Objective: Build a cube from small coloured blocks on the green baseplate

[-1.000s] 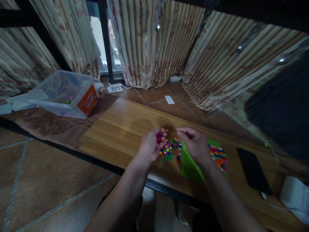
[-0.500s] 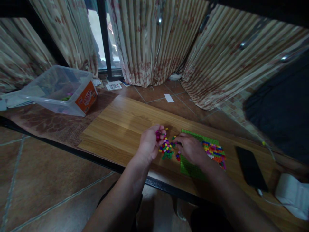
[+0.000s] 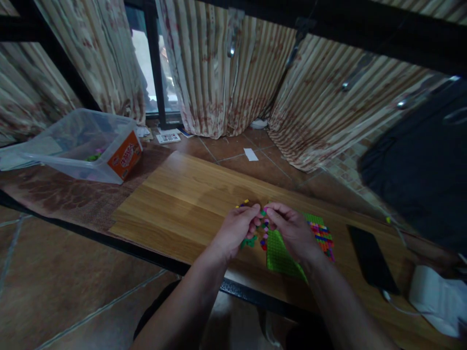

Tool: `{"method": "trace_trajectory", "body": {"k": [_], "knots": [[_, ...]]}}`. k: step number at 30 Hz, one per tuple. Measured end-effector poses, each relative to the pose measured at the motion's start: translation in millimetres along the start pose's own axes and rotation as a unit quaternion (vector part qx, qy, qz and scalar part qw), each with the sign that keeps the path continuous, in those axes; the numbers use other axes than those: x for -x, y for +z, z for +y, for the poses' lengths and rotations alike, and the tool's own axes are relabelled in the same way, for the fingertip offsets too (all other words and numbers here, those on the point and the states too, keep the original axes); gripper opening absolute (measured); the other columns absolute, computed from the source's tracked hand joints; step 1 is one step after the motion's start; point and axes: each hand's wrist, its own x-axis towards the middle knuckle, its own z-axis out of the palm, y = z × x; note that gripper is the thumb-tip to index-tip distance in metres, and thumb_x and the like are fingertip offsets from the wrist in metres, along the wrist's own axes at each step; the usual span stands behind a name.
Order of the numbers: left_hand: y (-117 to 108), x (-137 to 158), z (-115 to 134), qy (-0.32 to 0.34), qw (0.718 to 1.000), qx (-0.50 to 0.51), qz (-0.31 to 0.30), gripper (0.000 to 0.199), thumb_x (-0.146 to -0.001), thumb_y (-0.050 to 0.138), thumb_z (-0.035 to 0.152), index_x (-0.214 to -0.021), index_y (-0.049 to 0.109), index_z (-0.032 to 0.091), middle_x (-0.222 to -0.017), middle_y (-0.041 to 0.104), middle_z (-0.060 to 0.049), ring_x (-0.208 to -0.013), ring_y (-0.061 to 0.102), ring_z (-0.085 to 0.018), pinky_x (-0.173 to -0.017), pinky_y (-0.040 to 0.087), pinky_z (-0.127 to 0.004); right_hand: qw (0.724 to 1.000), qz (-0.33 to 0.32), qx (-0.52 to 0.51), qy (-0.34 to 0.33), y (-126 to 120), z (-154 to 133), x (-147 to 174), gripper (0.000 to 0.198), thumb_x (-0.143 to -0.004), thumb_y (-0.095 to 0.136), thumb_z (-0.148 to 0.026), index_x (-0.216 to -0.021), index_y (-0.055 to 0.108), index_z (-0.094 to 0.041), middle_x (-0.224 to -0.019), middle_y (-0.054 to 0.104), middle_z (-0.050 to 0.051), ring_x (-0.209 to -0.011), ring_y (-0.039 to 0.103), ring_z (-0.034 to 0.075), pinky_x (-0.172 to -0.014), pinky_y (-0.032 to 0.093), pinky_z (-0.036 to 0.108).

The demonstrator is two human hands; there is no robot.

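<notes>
My left hand (image 3: 239, 228) is closed, its thumb and fingers pinched at a small green toy brick (image 3: 263, 213). Fingertip to fingertip with it, my right hand (image 3: 292, 231) pinches a tiny magenta brick (image 3: 265, 209). Whether the two bricks are joined is too small to tell. Below the hands lie loose bricks, among them a green cluster (image 3: 249, 242) and a red one (image 3: 264, 247); my left hand hides part of this pile. A green studded baseplate (image 3: 279, 257) lies under my right hand and forearm, with rows of multicoloured bricks (image 3: 323, 236) on its right side.
A black phone (image 3: 372, 257) with a cable lies right of the baseplate, near a white object (image 3: 434, 296). On the left stands a clear plastic bin (image 3: 83, 167) with an orange label. The wooden board (image 3: 164, 194) spans the table; its dark front edge runs below my forearms.
My right hand has left the bricks by the baseplate's edge and risen to meet my left hand. The left hand has turned and moved slightly right. The camera view has shifted a little.
</notes>
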Motion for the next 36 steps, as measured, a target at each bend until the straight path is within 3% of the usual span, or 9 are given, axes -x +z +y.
{"method": "trace_trajectory", "body": {"k": [6,9,14,16,18,22,29,32,36], "knots": [[-2.4,-0.2,1.5,-0.054,0.995,0.073,-0.029,0.021,-0.075,0.075,0.026,-0.067,0.063,0.011,-0.059,0.052,0.002,-0.044,0.039,-0.002,-0.040,0.022,-0.015,0.999,0.004,0.039,0.006,5.9,-0.8,2.1,0.036,-0.075,0.072,-0.054,-0.093,0.070,-0.023,-0.075,0.067,0.001,-0.064,0.057,0.016,-0.049,0.045,0.025],[-2.2,-0.3,2.4,-0.054,0.993,0.101,-0.023,0.022,-0.070,0.079,0.023,-0.065,0.061,0.011,-0.057,0.050,0.003,-0.043,0.036,-0.001,-0.040,0.019,-0.015,0.996,0.007,0.080,-0.045,8.6,-1.2,2.6,0.030,-0.078,0.069,-0.048,-0.093,0.074,-0.023,-0.081,0.072,0.003,-0.070,0.062,0.018,-0.059,0.050,0.028],[-1.4,-3.2,0.2,-0.036,0.994,0.096,0.048,0.023,-0.068,0.078,0.020,-0.060,0.059,0.011,-0.054,0.048,0.003,-0.042,0.033,-0.002,-0.039,0.018,-0.015,0.975,0.102,0.132,-0.144,19.8,4.6,2.6,0.018,-0.080,0.069,-0.040,-0.085,0.076,-0.024,-0.086,0.073,0.004,-0.082,0.065,0.020,-0.075,0.052,0.034],[-4.1,-5.9,-0.1,-0.017,0.995,0.063,0.082,0.023,-0.070,0.077,0.024,-0.060,0.061,0.011,-0.053,0.048,0.003,-0.041,0.034,-0.003,-0.039,0.020,-0.017,0.978,0.135,0.104,-0.118,21.4,9.1,-0.6,0.019,-0.077,0.069,-0.041,-0.084,0.075,-0.024,-0.083,0.071,0.004,-0.077,0.064,0.020,-0.068,0.052,0.033],[-9.5,-9.1,0.9,0.038,0.992,-0.025,0.117,0.023,-0.071,0.075,0.026,-0.058,0.063,0.012,-0.051,0.050,0.003,-0.043,0.037,-0.005,-0.042,0.023,-0.018,0.989,0.140,-0.005,-0.044,18.6,14.0,-6.1,0.020,-0.073,0.071,-0.042,-0.079,0.071,-0.022,-0.075,0.068,0.002,-0.067,0.060,0.017,-0.059,0.049,0.029],[-21.9,-14.6,4.3,0.147,0.944,-0.255,0.150,0.020,-0.068,0.074,0.017,-0.050,0.066,0.016,-0.048,0.055,0.001,-0.048,0.045,-0.009,-0.049,0.028,-0.021,0.982,0.082,-0.166,0.047,7.4,20.0,-16.2,0.018,-0.067,0.067,-0.039,-0.072,0.063,-0.021,-0.065,0.062,0.000,-0.053,0.051,0.012,-0.049,0.044,0.025],[-29.9,-20.7,4.6,0.138,0.920,-0.324,0.171,0.012,-0.062,0.077,0.010,-0.055,0.071,0.018,-0.052,0.062,-0.002,-0.053,0.053,-0.014,-0.054,0.032,-0.023,0.993,0.032,-0.099,0.051,16.3,19.2,-18.9,0.015,-0.063,0.066,-0.033,-0.073,0.064,-0.021,-0.061,0.061,-0.002,-0.049,0.048,0.011,-0.046,0.039,0.024],[-32.9,-20.4,7.1,0.151,0.908,-0.353,0.168,0.011,-0.068,0.074,0.014,-0.057,0.071,0.017,-0.054,0.063,-0.002,-0.054,0.053,-0.014,-0.055,0.034,-0.023,0.999,0.022,-0.028,0.038,23.4,20.0,-21.9,0.011,-0.064,0.072,-0.030,-0.069,0.070,-0.021,-0.056,0.061,-0.003,-0.052,0.049,0.012,-0.049,0.037,0.025],[-38.3,-15.8,15.0,0.179,0.895,-0.366,0.180,0.026,-0.079,0.062,0.020,-0.053,0.067,0.016,-0.054,0.059,-0.001,-0.056,0.051,-0.013,-0.056,0.032,-0.023,0.999,0.015,0.030,0.017,28.1,20.6,-30.6,0.007,-0.063,0.074,-0.024,-0.059,0.070,-0.020,-0.059,0.065,-0.001,-0.062,0.055,0.014,-0.060,0.040,0.027]]}}
